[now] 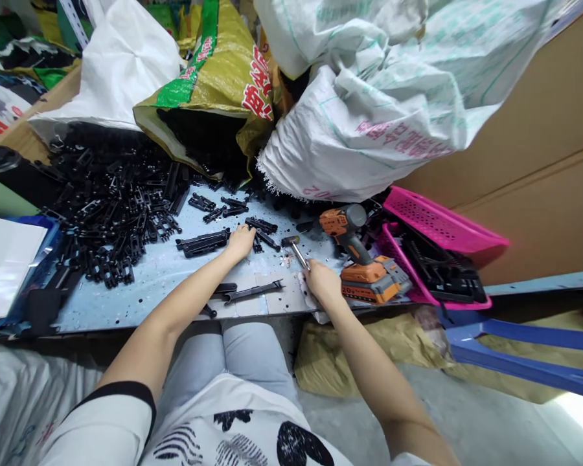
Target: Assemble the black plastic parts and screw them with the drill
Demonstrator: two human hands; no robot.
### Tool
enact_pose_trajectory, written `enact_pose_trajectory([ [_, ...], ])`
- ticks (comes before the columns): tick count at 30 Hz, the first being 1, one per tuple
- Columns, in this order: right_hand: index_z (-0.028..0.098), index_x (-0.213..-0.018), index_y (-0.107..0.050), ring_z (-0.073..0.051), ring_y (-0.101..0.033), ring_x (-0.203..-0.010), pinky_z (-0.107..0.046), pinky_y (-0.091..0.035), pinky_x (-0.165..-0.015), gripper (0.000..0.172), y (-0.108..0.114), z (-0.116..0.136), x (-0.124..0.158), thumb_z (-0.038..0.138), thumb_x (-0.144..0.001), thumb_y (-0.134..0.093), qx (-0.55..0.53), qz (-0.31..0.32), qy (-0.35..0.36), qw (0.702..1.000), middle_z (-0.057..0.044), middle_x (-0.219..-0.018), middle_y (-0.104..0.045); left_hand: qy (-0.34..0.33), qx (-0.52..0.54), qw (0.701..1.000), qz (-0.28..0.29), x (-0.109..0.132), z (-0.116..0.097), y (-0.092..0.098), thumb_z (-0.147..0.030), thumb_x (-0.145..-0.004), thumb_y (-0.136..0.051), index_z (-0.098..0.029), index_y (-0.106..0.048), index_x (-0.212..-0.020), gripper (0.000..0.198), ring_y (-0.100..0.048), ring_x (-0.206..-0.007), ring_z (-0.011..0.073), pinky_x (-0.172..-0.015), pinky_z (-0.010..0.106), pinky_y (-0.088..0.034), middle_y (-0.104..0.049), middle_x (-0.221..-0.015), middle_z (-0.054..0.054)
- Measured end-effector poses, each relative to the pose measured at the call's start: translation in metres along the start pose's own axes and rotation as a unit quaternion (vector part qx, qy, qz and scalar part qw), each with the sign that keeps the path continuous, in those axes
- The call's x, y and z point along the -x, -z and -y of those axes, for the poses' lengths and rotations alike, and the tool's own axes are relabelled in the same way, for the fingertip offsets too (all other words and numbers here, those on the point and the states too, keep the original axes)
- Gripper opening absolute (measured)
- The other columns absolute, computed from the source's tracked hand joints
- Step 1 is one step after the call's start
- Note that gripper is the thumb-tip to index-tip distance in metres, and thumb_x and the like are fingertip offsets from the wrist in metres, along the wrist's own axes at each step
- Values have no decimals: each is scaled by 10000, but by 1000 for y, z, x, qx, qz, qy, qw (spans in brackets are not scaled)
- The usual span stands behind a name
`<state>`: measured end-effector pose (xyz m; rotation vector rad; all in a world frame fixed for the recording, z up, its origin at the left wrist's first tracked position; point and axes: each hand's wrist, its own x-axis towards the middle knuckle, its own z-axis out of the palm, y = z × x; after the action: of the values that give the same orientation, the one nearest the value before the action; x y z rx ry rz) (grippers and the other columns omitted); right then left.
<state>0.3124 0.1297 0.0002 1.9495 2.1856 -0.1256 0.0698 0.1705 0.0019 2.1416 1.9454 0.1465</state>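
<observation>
My right hand [322, 281] is closed around the handle of a small hammer [301, 254]. The hammer's head points away from me, just above the blue worktop. My left hand [243, 241] is closed at the near end of a black slotted bar [268, 239]; its fingertips are partly hidden. Just left of that hand lies a bundle of long black bars [201, 244], and more short black pieces [262, 224] lie just beyond it. Closer to me, a forked black bar [254, 290] rests on a pale board near the table edge.
An orange cordless drill [354, 252] stands right of the hammer. Beside it are pink baskets [442, 217] with black parts. A big heap of black parts [121, 207] covers the left side. A yellow sack [208, 84] and white sacks [369, 129] line the back. A blue stool [529, 356] is at right.
</observation>
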Motion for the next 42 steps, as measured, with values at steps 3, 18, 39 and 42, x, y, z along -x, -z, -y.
enact_pose_trajectory([
  [3, 98, -1144, -548, -254, -595, -988, -314, -436, -800, 338, 0, -12, -22, 308, -937, -382, 0, -41, -17, 999, -185, -1044, -617, -14, -8, 1000, 10, -5, -5, -10, -26, -887, -329, -117, -541, -1107, 319, -515, -1097, 235, -895, 348, -449, -568, -1113, 153],
  [18, 77, -1132, -632, -229, -565, -1102, -256, -388, -891, 408, -5, -12, -130, 303, -946, -347, -135, -90, -100, 982, -172, -1091, -652, -1, -52, 998, -45, -16, 9, 13, -110, -863, -378, -130, -550, -1123, 312, -495, -1100, 257, -875, 355, -458, -540, -1141, 155],
  [39, 180, -830, -606, -126, -589, -677, -239, -505, -595, 114, -50, 93, 54, 286, -814, -645, -604, -218, 129, 756, -33, -792, -617, 100, -44, 992, -57, -143, 50, 1, -82, -831, -421, -90, -632, -1021, 284, -559, -1074, 275, -904, 371, -430, -621, -1078, 193],
  [42, 183, -829, -610, -130, -589, -685, -248, -509, -608, 109, -51, 91, 54, 286, -813, -642, -599, -227, 133, 756, -33, -797, -620, 73, -40, 995, -54, -133, 45, 1, -52, -803, -446, -104, -619, -1029, 289, -563, -1077, 262, -917, 362, -426, -614, -1082, 176],
])
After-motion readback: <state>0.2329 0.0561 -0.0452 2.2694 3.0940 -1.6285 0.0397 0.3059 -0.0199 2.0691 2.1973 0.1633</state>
